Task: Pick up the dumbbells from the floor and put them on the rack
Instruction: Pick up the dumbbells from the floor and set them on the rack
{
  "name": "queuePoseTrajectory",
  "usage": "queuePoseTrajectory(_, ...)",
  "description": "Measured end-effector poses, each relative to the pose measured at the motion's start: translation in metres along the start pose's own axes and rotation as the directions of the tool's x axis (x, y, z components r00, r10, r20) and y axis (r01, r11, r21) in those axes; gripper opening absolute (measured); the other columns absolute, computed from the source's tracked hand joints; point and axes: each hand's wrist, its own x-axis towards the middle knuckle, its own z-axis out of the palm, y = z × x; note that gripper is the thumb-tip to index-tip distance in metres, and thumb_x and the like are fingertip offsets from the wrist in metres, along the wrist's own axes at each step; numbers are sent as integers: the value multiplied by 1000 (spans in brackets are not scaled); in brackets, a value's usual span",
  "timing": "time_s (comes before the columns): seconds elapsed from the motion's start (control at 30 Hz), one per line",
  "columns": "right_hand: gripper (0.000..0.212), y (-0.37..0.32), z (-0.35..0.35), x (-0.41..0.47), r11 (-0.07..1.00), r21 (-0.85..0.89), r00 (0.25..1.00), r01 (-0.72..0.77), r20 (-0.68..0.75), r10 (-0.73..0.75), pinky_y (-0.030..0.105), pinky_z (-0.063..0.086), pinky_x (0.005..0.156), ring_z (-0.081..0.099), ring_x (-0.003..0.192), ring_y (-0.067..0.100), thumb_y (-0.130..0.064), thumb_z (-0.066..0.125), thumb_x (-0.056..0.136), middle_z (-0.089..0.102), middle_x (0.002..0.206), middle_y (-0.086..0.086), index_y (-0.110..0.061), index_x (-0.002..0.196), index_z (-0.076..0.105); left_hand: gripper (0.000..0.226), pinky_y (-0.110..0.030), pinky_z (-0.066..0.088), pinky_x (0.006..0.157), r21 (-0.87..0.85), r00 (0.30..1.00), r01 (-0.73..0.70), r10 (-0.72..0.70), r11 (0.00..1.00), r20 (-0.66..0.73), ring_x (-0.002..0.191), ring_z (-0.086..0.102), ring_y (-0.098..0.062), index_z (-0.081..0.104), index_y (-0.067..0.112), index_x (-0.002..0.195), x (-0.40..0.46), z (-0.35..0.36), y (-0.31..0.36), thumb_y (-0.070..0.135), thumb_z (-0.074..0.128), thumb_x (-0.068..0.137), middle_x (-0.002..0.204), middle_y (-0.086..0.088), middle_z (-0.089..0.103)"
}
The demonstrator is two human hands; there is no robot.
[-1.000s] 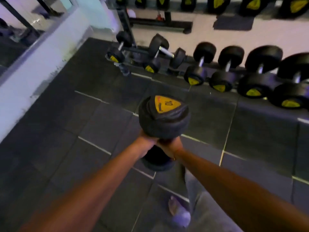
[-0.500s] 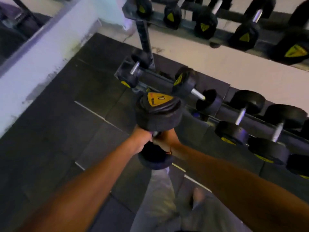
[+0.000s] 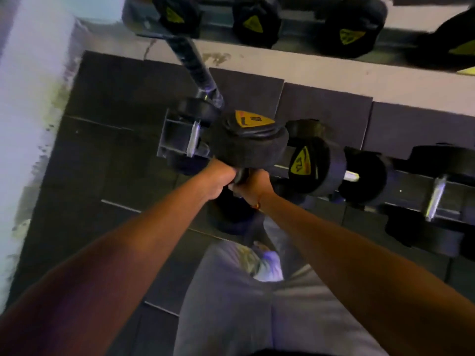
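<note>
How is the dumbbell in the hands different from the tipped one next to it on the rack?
The held dumbbell is gripped by the left hand and right hand; the tipped dumbbell has no hand on it. The held dumbbell's handle is hidden by the hands; the tipped dumbbell's silver handle shows. The held dumbbell stands nearly on end; the tipped one slants sideways. Both are black with yellow triangular badges.

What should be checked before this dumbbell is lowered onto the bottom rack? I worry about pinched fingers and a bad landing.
1. Both hands on the handle: left hand and right hand grip the held dumbbell: ok.
2. Dumbbell above the lower rack: ok.
3. Free slot beneath it: hidden by the dumbbell: cannot tell.
4. Clear of the tilted neighbouring dumbbell: they overlap in view: cannot tell.
5. Foot back from the rack: ok.
</note>
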Motion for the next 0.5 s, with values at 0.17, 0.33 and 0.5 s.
queuePoseTrajectory(0.17,46,-6,9,84,985,52,987,-163,19,163,4,34,39,48,56,3,-14,76,77,66,101,6,-8,119,57,29,-48,48,79,24,989,90,-92,996,118,97,62,-29,66,9,113,99,-14,7,21,65,87,111,-16,70)
queuePoseTrajectory(0.33,55,0,27,154,952,44,953,-302,21,301,25,50,76,62,92,17,-15,78,73,63,107,2,-11,123,54,15,-44,53,85,84,960,175,-189,981,209,99,62,-27,71,16,90,177,-19,-1,25,71,79,100,-5,72)
queuePoseTrajectory(0.5,47,16,45,196,905,46,906,-423,13,423,23,48,65,63,84,18,-13,79,68,66,101,3,-9,112,61,4,-30,47,74,113,932,232,-254,966,258,93,60,-17,64,21,91,226,-14,-13,25,66,91,111,-3,66)
